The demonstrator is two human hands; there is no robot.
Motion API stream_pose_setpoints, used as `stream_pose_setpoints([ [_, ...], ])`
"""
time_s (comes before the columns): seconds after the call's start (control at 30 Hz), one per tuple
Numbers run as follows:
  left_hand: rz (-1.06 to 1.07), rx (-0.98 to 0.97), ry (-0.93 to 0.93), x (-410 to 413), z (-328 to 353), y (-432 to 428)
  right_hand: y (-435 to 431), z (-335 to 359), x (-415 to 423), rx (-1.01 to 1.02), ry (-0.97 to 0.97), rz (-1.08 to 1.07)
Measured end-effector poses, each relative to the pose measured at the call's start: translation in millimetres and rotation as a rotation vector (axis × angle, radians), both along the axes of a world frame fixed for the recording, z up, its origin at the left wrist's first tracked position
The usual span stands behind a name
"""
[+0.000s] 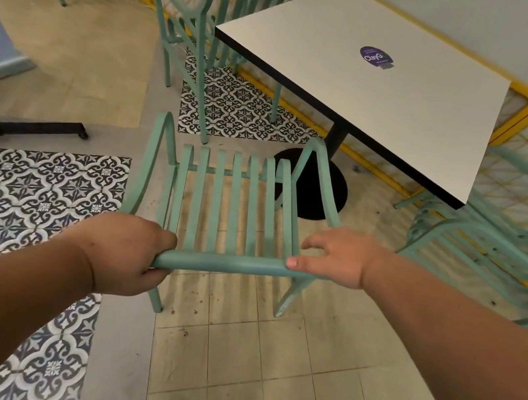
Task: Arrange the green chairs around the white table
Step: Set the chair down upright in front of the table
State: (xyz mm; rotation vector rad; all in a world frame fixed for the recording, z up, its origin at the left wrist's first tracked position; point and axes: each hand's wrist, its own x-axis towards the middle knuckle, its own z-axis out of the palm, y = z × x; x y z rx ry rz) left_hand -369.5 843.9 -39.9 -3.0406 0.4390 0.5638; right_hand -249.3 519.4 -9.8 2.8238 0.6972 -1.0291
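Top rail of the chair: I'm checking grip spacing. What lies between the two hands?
Head view: only a bare stretch of the green chair's top rail runs between the left hand and the right hand.

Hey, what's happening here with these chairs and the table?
A person stands behind a green chair that faces the white table. The left hand grips the chair's top rail; the right hand rests open on its other end. The chair is not yet tucked under the table. At the far side sits another green chair, and a stack of chairs waits on the right.
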Motion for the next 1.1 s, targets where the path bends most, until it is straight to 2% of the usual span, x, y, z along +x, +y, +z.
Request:
stream_pose_setpoints([
  [0.17,-0.005,0.021,-0.026,-0.3,1.4,0.0,-1.3,-9.9,-2.2,0.087,-0.004,-0.128],
  [0.33,0.167,0.094,0.144,3.7,17.3,-22.0,-5.7,-6.5,-2.0,0.124,0.009,-0.172],
  [0.4,0.252,0.045,0.164,11.4,26.3,-43.5,-5.4,-6.6,-1.5,0.134,0.028,-0.187],
  [0.47,0.295,-0.08,0.106,21.3,27.9,-74.5,-4.0,-7.3,0.1,0.141,0.034,-0.197],
  [0.53,0.275,-0.143,0.123,28.2,23.5,-109.8,-5.6,-7.7,0.2,0.148,0.025,-0.198],
  [0.67,0.224,-0.019,0.162,38.0,4.7,-128.6,-5.9,-7.1,1.2,0.145,0.013,-0.189],
  [0.77,0.192,0.0,0.153,38.7,5.3,-123.4,-5.0,-7.5,7.1,0.112,0.106,-0.153],
  [0.93,0.164,-0.019,0.127,39.2,4.7,-123.3,-7.3,-2.6,17.0,-0.126,0.264,-0.013],
  [1.1,0.172,-0.021,0.136,40.2,2.8,-120.6,-7.1,-8.1,13.6,-0.028,0.232,-0.076],
])
